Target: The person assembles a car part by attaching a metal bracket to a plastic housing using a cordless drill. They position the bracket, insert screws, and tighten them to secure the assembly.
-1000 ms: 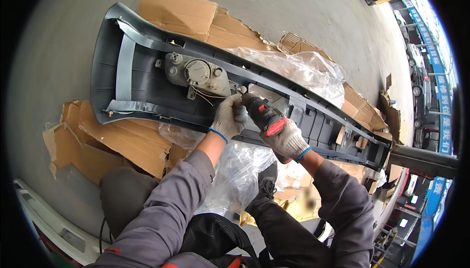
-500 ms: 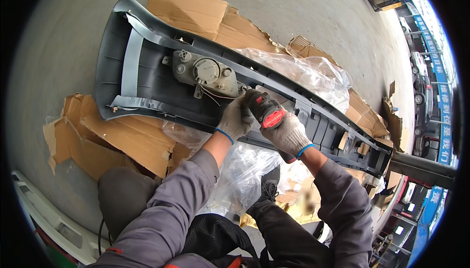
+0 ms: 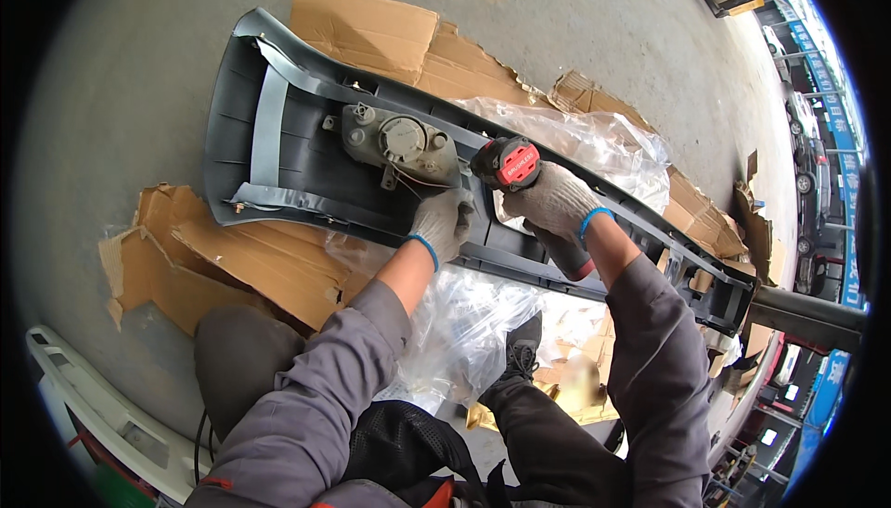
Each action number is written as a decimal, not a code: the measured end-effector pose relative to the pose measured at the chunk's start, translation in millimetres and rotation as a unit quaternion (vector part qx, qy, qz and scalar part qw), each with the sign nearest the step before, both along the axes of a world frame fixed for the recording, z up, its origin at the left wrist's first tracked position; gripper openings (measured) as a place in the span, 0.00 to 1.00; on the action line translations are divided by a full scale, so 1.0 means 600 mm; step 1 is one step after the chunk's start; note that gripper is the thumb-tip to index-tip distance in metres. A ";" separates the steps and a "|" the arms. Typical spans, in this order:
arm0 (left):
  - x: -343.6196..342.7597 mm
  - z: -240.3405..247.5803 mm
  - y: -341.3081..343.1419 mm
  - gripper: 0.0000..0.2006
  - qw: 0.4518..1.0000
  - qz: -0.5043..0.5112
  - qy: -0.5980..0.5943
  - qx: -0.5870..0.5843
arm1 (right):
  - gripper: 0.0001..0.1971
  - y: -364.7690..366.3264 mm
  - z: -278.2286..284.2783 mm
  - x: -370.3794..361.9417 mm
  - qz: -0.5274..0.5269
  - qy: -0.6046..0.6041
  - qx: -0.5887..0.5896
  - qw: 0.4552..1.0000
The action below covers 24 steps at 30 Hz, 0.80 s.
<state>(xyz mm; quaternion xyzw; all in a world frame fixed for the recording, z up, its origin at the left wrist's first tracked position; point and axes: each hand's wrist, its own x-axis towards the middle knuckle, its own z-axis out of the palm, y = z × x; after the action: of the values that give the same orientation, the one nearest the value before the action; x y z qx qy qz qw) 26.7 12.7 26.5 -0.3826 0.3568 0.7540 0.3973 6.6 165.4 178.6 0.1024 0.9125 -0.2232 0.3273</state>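
My right hand [image 3: 557,200], in a pale knit glove with a blue cuff, is wrapped round a black and red cordless power driver [image 3: 513,163]. Its red rear cap faces up, and its nose is hidden. My left hand [image 3: 443,223], gloved alike, has its fingers curled at the lower right edge of a grey lamp unit [image 3: 404,141]. Whatever they pinch is hidden. The lamp, with a round rear cap and thin wires, lies in the hollow of a long dark grey car bumper [image 3: 320,151].
Torn cardboard [image 3: 362,35] and clear plastic sheeting [image 3: 464,322] lie under and around the bumper. A metal arm [image 3: 803,318] meets its right end. At lower left is a white panel [image 3: 111,424]; parked cars [image 3: 806,174] stand far right.
My right hand has lifted the driver up and away from my left hand, turning it so more of its lower end shows. My left hand stays by the lamp. The view has shifted slightly.
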 end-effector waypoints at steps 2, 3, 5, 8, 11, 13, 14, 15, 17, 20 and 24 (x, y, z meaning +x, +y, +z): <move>-0.001 -0.003 0.002 0.11 1.000 0.007 -0.003 -0.023 | 0.15 0.005 -0.004 0.001 0.002 0.006 -0.010 1.000; -0.002 -0.004 0.002 0.11 0.999 0.010 -0.004 -0.034 | 0.15 0.005 -0.002 0.001 -0.002 0.008 -0.010 1.000; 0.002 -0.009 0.000 0.10 1.000 0.011 0.014 -0.023 | 0.15 0.002 -0.003 0.003 -0.004 0.009 -0.002 1.000; 0.004 -0.021 -0.003 0.09 1.000 0.006 0.027 -0.004 | 0.15 -0.009 -0.012 0.005 0.009 0.012 0.038 0.999; 0.000 -0.024 0.000 0.08 1.000 0.020 -0.004 -0.009 | 0.15 -0.007 -0.016 0.004 -0.023 0.011 -0.003 1.000; -0.004 -0.030 0.002 0.08 0.998 0.045 -0.036 -0.004 | 0.16 -0.006 -0.015 0.000 -0.022 -0.004 -0.007 1.000; -0.006 -0.039 0.004 0.07 0.997 0.061 -0.052 0.006 | 0.17 -0.006 -0.013 -0.002 -0.017 -0.015 -0.003 1.000; -0.008 -0.046 0.004 0.07 0.995 0.077 -0.067 0.016 | 0.17 -0.007 -0.014 -0.005 -0.027 -0.023 -0.001 0.999; -0.014 -0.051 0.005 0.05 0.991 0.088 -0.101 0.021 | 0.17 -0.006 -0.014 -0.009 -0.047 -0.038 0.004 0.998; -0.022 -0.050 0.003 0.03 0.988 0.089 -0.123 0.017 | 0.15 -0.004 -0.014 -0.013 0.010 -0.037 0.048 0.998; -0.026 -0.053 -0.003 0.03 0.982 0.124 -0.136 0.035 | 0.15 -0.011 -0.009 -0.016 0.109 0.019 0.097 0.989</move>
<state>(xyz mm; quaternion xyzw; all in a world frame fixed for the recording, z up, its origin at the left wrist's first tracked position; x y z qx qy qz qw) 11.3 11.1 -5.1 -0.5089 0.2223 0.7501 0.3590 -3.1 158.8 173.2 0.0288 0.9417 -0.0988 0.3204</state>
